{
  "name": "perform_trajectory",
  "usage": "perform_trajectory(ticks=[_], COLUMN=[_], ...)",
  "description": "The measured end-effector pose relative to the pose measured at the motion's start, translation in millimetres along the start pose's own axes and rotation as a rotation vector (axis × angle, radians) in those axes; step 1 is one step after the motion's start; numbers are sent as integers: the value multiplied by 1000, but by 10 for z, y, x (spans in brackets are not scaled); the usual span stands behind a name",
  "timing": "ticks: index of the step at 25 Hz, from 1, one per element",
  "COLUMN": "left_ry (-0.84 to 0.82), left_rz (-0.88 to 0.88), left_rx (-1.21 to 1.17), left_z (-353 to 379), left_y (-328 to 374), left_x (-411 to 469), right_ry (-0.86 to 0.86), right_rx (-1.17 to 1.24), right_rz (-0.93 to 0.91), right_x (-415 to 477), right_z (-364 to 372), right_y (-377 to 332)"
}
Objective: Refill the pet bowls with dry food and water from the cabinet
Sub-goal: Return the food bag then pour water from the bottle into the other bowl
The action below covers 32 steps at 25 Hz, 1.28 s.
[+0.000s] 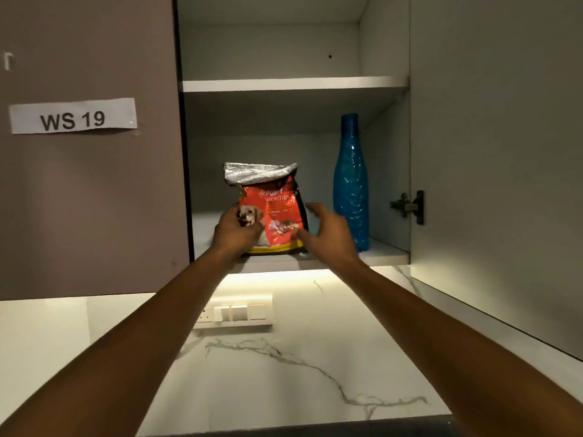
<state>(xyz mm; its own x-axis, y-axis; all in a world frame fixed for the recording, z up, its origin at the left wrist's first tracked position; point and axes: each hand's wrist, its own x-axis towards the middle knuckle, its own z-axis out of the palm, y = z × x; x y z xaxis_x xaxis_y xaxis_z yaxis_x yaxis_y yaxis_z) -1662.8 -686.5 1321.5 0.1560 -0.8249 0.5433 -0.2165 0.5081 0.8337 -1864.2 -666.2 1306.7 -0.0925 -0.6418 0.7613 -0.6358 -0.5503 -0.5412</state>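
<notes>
Food bag (274, 212) stands left of bottle (350, 184) on lower shelf (388, 254).

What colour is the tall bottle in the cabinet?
The bottle is translucent blue, seen best in the head view.

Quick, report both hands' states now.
Left hand: closed on the puppy food bag.
Right hand: open beside the bag, not gripping.

Both forearms bare, no sleeves; left hand (236, 230) and right hand (328, 234) ringless.
</notes>
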Motion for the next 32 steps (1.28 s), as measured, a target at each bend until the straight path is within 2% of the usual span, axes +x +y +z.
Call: perform_trajectory(ticks=[3, 5, 8, 10, 13, 19, 26, 29, 32], left_ry=[-35, -8, 48, 61, 18, -174, -269, -287, -260], left_rz=[-31, -24, 39, 72, 113, 129, 171, 109, -83], left_rx=[-49, -80, -93, -79, -78, -145, -316, -261, -141], left_z=[-144, -201, -178, -152, -154, -111, -24, -100, -198], left_y=[134, 178, 275, 342, 517, 793, 943, 555, -323], left_x=[-255, -332, -490, -577, -696, -887, -1378, -1777, -2322], right_ry=[308, 409, 278, 160, 86, 146, -22, -133, -303], right_rx=[-73, 5, 145, 209, 221, 219, 329, 256, 204], right_rz=[-146, -38, 268, 350, 327, 166, 173, 206, 309], right_x=[-57, 99, 319, 365, 369, 17, -1170, -1995, -2891], right_z=[-370, -546, -617, -595, -608, -802, -857, -578, -245], right_y=[123, 210, 332, 427, 495, 78, -356, -181, 126])
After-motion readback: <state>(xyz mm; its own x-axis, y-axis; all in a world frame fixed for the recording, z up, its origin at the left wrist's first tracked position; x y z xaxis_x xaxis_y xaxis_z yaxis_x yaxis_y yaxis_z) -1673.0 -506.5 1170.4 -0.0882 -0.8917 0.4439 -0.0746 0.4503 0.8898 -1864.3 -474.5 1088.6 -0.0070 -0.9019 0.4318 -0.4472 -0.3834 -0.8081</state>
